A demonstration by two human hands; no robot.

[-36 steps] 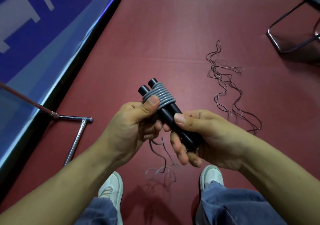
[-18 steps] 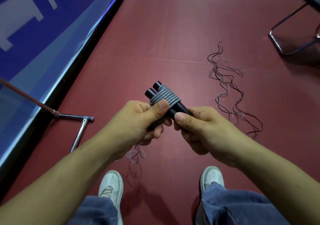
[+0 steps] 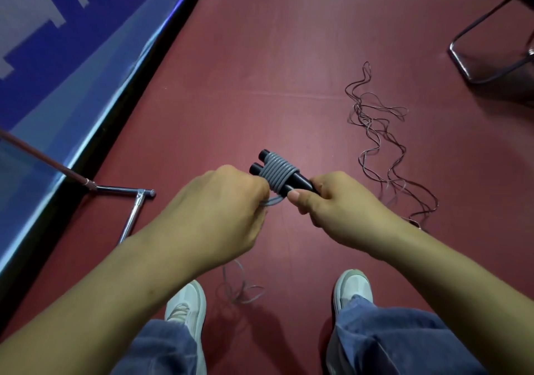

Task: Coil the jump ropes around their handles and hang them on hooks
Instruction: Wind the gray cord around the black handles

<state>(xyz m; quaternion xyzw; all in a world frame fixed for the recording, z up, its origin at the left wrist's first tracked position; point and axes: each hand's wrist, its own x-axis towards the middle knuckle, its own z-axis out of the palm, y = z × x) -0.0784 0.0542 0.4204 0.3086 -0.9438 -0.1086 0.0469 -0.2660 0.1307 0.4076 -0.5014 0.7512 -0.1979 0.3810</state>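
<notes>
Two black handles (image 3: 300, 179) lie side by side with several turns of grey rope (image 3: 278, 173) wound tightly around their far ends. My right hand (image 3: 336, 202) grips the near ends of the handles. My left hand (image 3: 222, 215) is closed on the free grey rope just below the coil, and the loose tail (image 3: 239, 291) hangs down to the floor between my shoes. A second, thin dark jump rope (image 3: 381, 143) lies loose and tangled on the red floor to the right.
A chrome stand foot (image 3: 133, 210) rests on the floor at left, beside a blue banner wall (image 3: 57, 57). A black chair frame (image 3: 491, 48) stands at the upper right. My white shoes (image 3: 187, 305) are at the bottom.
My left hand has turned over and pulled the rope down under the handles, adding to the wraps. The loose tail on the floor has swung toward my feet and both hands have lifted slightly.
</notes>
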